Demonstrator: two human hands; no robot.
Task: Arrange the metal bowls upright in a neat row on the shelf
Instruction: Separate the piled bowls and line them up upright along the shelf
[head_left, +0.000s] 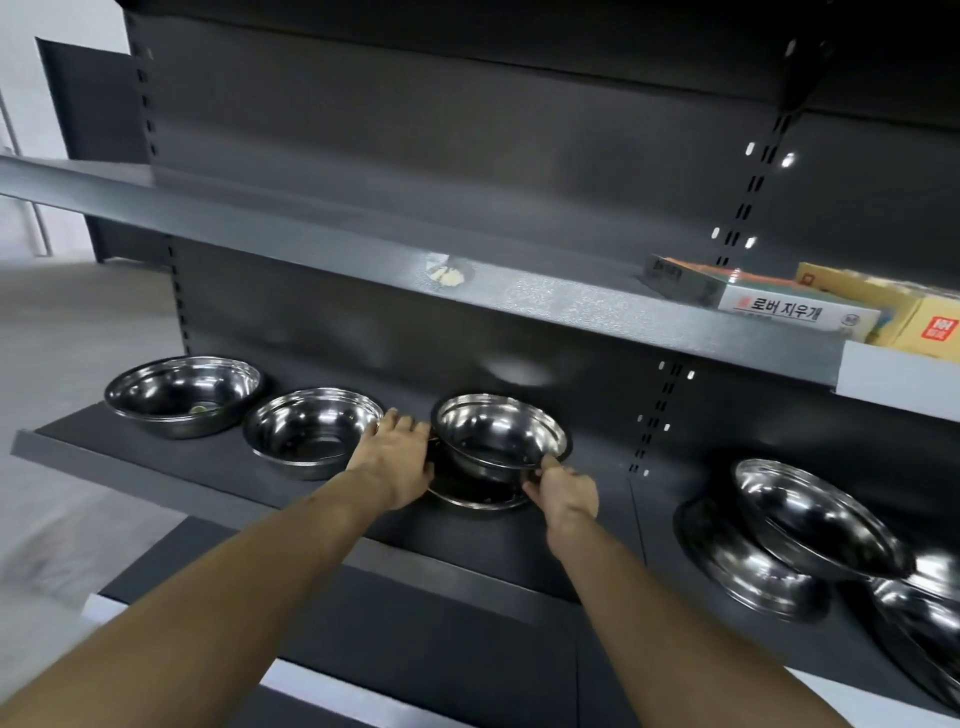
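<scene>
Bowl (500, 435) being seated third in the row: your left hand (399, 457) is bracing its side, your right hand (563, 491) pinching its near rim; lower evenly, matching the neighbouring bowl (314, 431) on the shelf (156, 457).

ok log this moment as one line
step: placing third shiny metal bowl | left hand: on its left side | right hand: pinching front rim | two upright | right pile unsorted

Looked like a shop: dark slotted retail shelving (519, 306), boxed goods (800, 312), steel bowls (311, 431) set out.
</scene>
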